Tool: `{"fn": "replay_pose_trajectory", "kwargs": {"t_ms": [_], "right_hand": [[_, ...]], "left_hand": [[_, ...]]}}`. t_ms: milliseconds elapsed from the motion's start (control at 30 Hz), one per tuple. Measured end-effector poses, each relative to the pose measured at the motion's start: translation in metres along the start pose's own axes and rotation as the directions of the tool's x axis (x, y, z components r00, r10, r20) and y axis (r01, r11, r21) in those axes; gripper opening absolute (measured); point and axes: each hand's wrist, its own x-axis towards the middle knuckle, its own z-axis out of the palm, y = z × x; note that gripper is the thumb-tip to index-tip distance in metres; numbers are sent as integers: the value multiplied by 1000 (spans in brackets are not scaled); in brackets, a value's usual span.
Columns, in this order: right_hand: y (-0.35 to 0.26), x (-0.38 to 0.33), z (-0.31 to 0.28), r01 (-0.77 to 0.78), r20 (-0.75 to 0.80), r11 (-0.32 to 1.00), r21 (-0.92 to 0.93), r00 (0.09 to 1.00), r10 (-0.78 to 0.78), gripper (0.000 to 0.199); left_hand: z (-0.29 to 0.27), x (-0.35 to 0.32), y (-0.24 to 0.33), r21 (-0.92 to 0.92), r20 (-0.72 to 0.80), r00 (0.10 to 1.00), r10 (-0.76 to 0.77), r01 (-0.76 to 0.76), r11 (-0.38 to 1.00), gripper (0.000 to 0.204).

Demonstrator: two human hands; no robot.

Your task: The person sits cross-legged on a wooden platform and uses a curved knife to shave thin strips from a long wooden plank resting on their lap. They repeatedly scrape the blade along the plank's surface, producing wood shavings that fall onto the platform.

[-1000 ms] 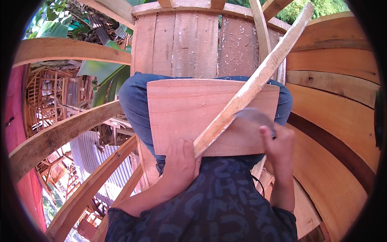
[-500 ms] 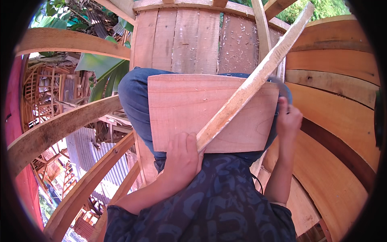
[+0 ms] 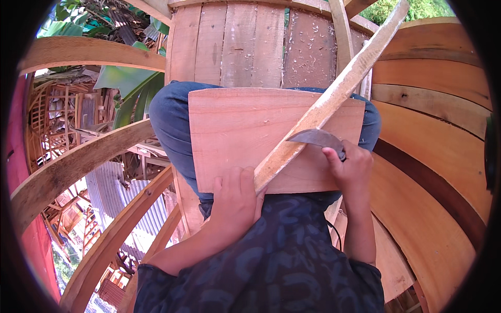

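The wooden strip (image 3: 334, 99) slants across the board (image 3: 235, 125), from the middle of its lower edge to beyond its upper edge near the right corner; the left hand (image 3: 234, 195) has its fingers closed together round the strip's lower end; the right hand (image 3: 352, 167) curls its fingers tightly round a curved knife (image 3: 319, 137) — handle mostly hidden — whose blade crosses over the strip; the board rests on the legs (image 3: 169, 125).

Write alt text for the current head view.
A person's right hand holds a curved blade over a long stick whose near end the left hand grips; the stick slants across a board laid over jeans-clad knees.
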Motion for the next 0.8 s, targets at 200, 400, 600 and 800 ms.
{"fn": "replay_pose_trajectory", "kwargs": {"t_ms": [200,400,600,800], "right_hand": [[78,25,-29,-502,-79,842,198,848,525,64],[-13,-17,-25,-105,100,987,118,991,93,61],[3,-3,-9,-42,19,999,-16,999,42,64],[12,-4,-3,-143,-97,986,88,984,151,66]], "left_hand": [[4,-5,-6,-31,14,1000,2,-2,1000,51],[1,-2,1,-11,33,999,-5,6,1000,52],[2,-3,1,53,8,1000,25,-26,998,51],[5,-2,5,86,-10,999,51,-50,995,52]]}}
